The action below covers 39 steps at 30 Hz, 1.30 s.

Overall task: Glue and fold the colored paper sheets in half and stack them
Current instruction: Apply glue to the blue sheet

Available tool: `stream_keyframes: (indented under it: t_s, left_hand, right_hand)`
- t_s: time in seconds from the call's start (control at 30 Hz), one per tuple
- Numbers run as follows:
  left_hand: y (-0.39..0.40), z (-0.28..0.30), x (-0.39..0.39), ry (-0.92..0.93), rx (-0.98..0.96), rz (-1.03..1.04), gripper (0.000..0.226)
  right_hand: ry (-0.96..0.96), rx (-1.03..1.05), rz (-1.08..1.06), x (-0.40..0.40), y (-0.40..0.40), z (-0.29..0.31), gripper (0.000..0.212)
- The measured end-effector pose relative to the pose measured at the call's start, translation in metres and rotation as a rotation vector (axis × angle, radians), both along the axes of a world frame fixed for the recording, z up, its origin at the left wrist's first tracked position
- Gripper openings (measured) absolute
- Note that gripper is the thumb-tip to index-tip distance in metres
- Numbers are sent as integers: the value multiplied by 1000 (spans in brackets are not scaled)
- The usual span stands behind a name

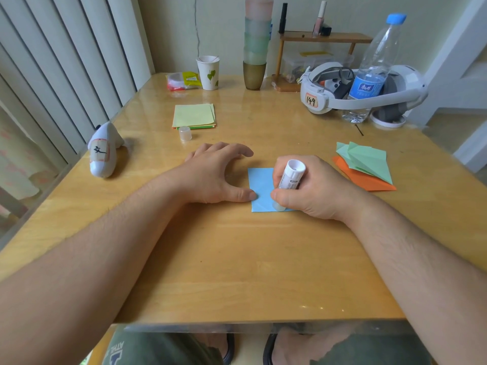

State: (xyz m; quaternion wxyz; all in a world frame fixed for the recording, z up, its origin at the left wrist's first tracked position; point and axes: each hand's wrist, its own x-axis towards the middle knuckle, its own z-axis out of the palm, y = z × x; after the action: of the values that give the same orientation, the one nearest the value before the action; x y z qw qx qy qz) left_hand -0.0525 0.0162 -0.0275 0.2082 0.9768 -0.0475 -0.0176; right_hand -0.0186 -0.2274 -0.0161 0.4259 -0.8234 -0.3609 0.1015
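Note:
A light blue paper sheet (261, 185) lies flat on the wooden table (237, 259) in the middle. My right hand (313, 191) grips a white glue stick (291, 176), tilted, its tip down on the sheet's near edge. My left hand (218, 172) rests on the table beside the sheet, thumb tip pressing the sheet's left edge. A stack of unfolded sheets (194, 115), pale yellow-green on top, lies farther back. The glue cap (185, 133) stands in front of that stack. Folded green paper (366, 159) lies on folded orange paper (369, 180) to the right.
A white controller (102, 151) lies at the left. At the back stand a paper cup (208, 72), stacked tumblers (257, 46), a small wooden shelf (324, 38), a white headset (350, 90) and a water bottle (374, 69). The table's near edge is close to my lap.

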Motion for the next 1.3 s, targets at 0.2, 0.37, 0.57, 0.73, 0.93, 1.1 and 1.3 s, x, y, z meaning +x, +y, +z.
stream_keyframes:
  t_s: [0.2, 0.37, 0.57, 0.73, 0.93, 1.1, 1.3]
  left_hand:
    - [0, 1, 0, 9, 2, 1, 93]
    - [0, 2, -1, 18, 1, -5, 94]
    - [0, 2, -1, 15, 2, -3, 92]
    - [0, 2, -1, 12, -2, -9, 92]
    - [0, 2, -2, 7, 0, 1, 92]
    - [-1, 3, -3, -21, 5, 13, 86]
    - [0, 3, -2, -29, 41, 2, 86]
  right_hand:
    - [14, -16, -15, 4, -6, 1, 20]
    - [20, -45, -26, 7, -11, 3, 22]
    - [23, -62, -24, 9, -14, 3, 23]
    - [109, 175, -71, 15, -17, 3, 5]
    - [148, 378, -249, 33, -16, 4, 9]
    - [54, 259, -276, 35, 1, 19, 13]
    - [-53, -49, -144, 33, 10, 23, 14]
